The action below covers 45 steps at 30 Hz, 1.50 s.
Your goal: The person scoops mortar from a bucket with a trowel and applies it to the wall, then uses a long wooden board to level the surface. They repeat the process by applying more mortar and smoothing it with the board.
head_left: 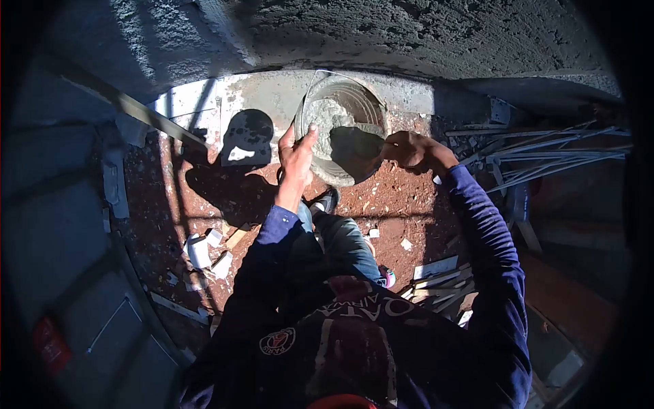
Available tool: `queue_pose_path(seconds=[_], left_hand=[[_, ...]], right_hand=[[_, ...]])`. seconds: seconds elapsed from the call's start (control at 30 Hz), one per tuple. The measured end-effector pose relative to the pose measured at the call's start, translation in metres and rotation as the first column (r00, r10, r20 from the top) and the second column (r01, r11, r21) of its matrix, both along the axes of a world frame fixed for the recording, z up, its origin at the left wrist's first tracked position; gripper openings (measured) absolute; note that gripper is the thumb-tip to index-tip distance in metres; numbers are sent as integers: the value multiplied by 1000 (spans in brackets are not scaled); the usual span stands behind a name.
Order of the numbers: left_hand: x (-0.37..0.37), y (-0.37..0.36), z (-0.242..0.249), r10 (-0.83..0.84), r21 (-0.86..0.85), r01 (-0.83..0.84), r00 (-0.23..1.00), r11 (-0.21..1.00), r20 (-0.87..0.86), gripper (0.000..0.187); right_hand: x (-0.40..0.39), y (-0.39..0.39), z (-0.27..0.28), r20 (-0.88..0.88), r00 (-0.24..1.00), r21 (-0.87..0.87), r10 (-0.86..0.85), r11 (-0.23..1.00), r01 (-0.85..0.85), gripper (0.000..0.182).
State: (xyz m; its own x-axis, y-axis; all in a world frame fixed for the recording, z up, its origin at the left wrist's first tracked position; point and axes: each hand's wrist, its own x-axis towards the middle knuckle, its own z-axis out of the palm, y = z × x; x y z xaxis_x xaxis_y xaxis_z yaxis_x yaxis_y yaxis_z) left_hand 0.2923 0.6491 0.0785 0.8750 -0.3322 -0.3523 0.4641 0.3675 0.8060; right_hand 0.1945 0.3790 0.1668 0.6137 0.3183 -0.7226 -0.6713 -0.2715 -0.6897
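Note:
A round bucket (376,109) with a ribbed inner wall is tilted in front of my legs, its mouth facing me. Wet grey mortar (323,114) lies inside it. My left hand (296,167) grips the bucket's left rim, thumb over the edge. My right hand (411,151), partly in shadow, is closed around the handle of a trowel (357,150). The dark trowel blade reaches over the bucket's right rim and overlaps the mortar in this view.
A rough grey plastered wall (422,34) rises ahead. Thin wooden strips (558,153) are piled at the right. White broken pieces (199,252) litter the reddish dirt floor at lower left. A long plank (146,116) leans at upper left.

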Motion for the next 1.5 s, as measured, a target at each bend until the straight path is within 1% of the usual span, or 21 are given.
queue_pose_path(seconds=[0.03,0.07,0.13,0.2,0.27,0.3,0.43,0.53,0.6,0.67,0.73,0.83,0.87,0.93,1.07,1.17,1.2,1.33,1.43,1.47,1.5], left_hand=[[-3,2,-1,5,-9,-6,999,1000,-50,25],[-3,1,3,1,-16,-2,999,1000,-46,25],[-12,-2,15,-56,-38,56,998,998,6,23],[-15,4,20,-94,-38,95,996,995,9,22],[-15,9,20,-65,-23,65,998,998,-14,22],[-14,8,17,-39,-25,37,998,999,-49,21],[-7,2,18,-43,-12,42,989,999,-139,22],[-2,3,23,-64,-8,63,996,998,-66,25],[-4,4,9,-79,-27,77,989,997,-126,28],[-2,-5,4,-98,-34,94,986,995,-138,29],[0,-15,8,-96,-3,96,992,995,-81,28],[1,-26,17,-104,-20,102,990,995,-93,26],[-2,-30,21,-105,-20,104,991,994,-81,26],[-6,-45,18,-124,30,125,992,992,-34,26],[-13,-86,23,-68,32,67,997,997,43,27],[-26,-111,24,-36,32,36,999,999,7,30],[-32,-123,21,-32,43,31,999,999,25,30],[-57,-174,26,15,45,-18,999,999,51,29],[-76,-195,29,66,53,-70,995,996,79,29],[-87,-201,33,58,50,-62,996,997,71,29],[-93,-205,36,43,58,-49,994,997,103,30]], right_hand=[[-25,-4,-47,-408,775,334,-483,711,619,45],[-8,39,-15,-631,353,10,-691,448,894,40],[-11,57,2,-161,970,-2,-183,983,185,35],[-32,50,-15,-306,869,213,-389,862,460,30],[-38,64,-3,642,757,-474,120,838,270,23],[-33,74,12,379,903,-738,203,655,162,25],[-46,109,-12,641,745,-673,181,599,434,26],[-57,80,-7,476,763,-791,438,593,152,26],[-51,86,11,505,721,-846,475,439,303,28],[-41,95,0,399,873,-844,279,484,231,27],[-48,106,-16,602,721,-699,342,662,270,25],[-50,73,14,415,756,-852,506,508,128,24],[-48,65,23,592,656,-787,467,510,348,19],[-48,42,3,328,823,-899,463,421,122,14],[-55,19,-8,654,636,-688,410,672,275,20],[-51,-40,1,598,629,-785,497,523,332,22],[-33,-53,34,271,796,-908,541,419,25,21],[-50,-134,-46,323,628,-899,708,436,-29,19],[-63,-172,-98,539,599,-486,592,799,-353,18],[-47,-162,4,121,98,-788,988,156,-595,20],[-68,-167,-27,390,758,-173,523,850,-498,21]])
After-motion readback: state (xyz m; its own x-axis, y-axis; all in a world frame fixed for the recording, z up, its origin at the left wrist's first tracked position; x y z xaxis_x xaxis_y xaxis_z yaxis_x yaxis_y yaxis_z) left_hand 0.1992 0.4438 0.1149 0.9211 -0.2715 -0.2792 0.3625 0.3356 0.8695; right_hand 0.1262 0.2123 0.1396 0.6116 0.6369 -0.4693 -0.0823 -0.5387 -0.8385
